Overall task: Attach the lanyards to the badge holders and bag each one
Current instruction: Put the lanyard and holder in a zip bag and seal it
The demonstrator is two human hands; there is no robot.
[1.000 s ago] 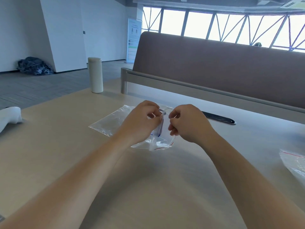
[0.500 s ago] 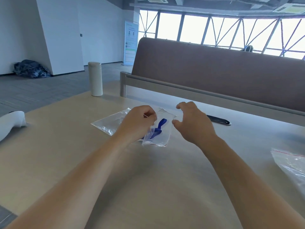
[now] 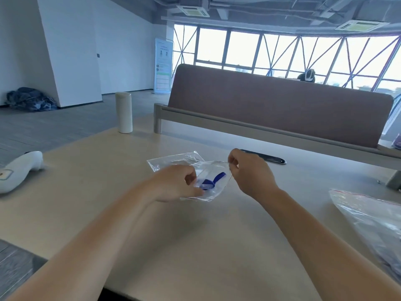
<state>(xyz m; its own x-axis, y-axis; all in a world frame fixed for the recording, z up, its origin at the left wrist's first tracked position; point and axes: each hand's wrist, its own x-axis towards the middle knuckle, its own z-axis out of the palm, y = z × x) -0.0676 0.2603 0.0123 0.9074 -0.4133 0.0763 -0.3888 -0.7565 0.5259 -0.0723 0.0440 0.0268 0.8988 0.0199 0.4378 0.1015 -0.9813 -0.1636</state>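
Note:
A small clear zip bag (image 3: 213, 187) with a red seal line lies at the middle of the table, and a blue lanyard (image 3: 211, 180) shows through it. My left hand (image 3: 176, 183) pinches the bag's near left side. My right hand (image 3: 249, 170) pinches the bag's far right corner. A badge holder inside the bag cannot be made out. Another flat clear bag (image 3: 173, 160) lies on the table just behind.
A white cylindrical bottle (image 3: 124, 112) stands at the far left of the table. A white handheld device (image 3: 19, 168) lies at the left edge. A dark flat object (image 3: 265, 158) rests behind my right hand. A large clear bag (image 3: 373, 222) lies at the right. A brown divider panel (image 3: 277, 105) runs along the back.
My right hand let go of the bag, opened, then closed again on its far right corner. The bag has tipped flatter, showing the blue lanyard. The view has tilted upward.

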